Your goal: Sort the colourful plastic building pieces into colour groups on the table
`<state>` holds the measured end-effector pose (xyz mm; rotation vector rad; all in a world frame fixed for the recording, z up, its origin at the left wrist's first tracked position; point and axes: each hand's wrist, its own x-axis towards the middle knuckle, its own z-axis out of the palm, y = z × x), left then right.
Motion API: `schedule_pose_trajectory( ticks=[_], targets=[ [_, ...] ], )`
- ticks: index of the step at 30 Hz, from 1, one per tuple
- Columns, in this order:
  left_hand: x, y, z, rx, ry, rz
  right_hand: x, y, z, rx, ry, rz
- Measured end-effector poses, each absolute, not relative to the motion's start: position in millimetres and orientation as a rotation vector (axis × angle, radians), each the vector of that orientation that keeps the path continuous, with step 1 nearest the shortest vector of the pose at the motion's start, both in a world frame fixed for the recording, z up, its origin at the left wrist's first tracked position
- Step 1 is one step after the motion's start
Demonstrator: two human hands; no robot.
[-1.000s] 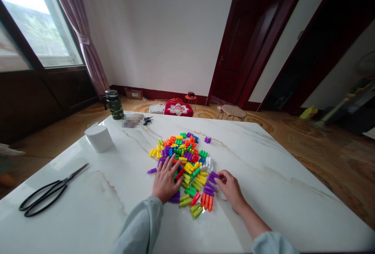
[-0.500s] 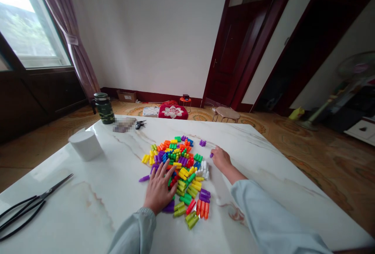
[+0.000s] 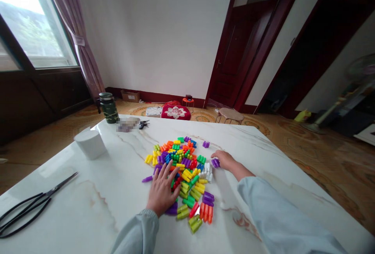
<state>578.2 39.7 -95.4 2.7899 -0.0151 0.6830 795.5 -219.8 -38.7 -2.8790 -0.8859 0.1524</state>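
A heap of small plastic building blocks (image 3: 187,174) in many colours, shaped like joined tubes, lies on the white marbled table (image 3: 88,222). My left hand (image 3: 163,191) rests palm down on the near left part of the heap, fingers spread, and hides the blocks under it. To the right of the heap, my right hand (image 3: 227,160) has its fingers curled in around a purple block (image 3: 215,162), which shows just below the fingertips. Another purple block (image 3: 206,144) sits apart, farther back. White blocks (image 3: 207,172) lie at the heap's right edge.
Black-handled scissors (image 3: 48,195) lie at the left. Behind them stand a white cup-like object (image 3: 90,144) and a camouflage flask (image 3: 108,108). Small black snips (image 3: 143,124) lie near the back edge. Beyond the table are a round stool (image 3: 230,114) and a red cushion (image 3: 175,112).
The purple block at my right hand shows more fully now, as that hand has turned and its fingers lie above it. My left hand stays on the heap. The whole view has shifted slightly.
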Motion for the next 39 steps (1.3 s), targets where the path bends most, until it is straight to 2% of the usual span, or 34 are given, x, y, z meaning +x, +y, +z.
schedule_pose_trajectory(
  ticks=[8, 16, 23, 32, 39],
  targets=[
    [578.0, 38.3, -94.0, 2.791, -0.005, 0.664, 804.2, -231.6, -50.9, -2.887, -0.668, 0.125],
    [577.2, 38.6, -92.0, 2.777, 0.002, 0.641, 787.8, -229.9, -45.7, -2.808, -0.93, 0.167],
    [577.3, 38.7, -93.3, 2.769, -0.003, 0.649, 794.5, -233.1, -53.8, -2.936, -0.626, 0.201],
    [577.9, 38.4, -92.3, 2.772, 0.001, 0.658, 792.4, -232.3, -46.6, -2.871, -0.77, 0.199],
    [578.0, 38.5, -94.4, 2.788, 0.001, 0.641, 809.0, -219.2, -50.9, -2.791, -0.544, -0.01]
  ],
)
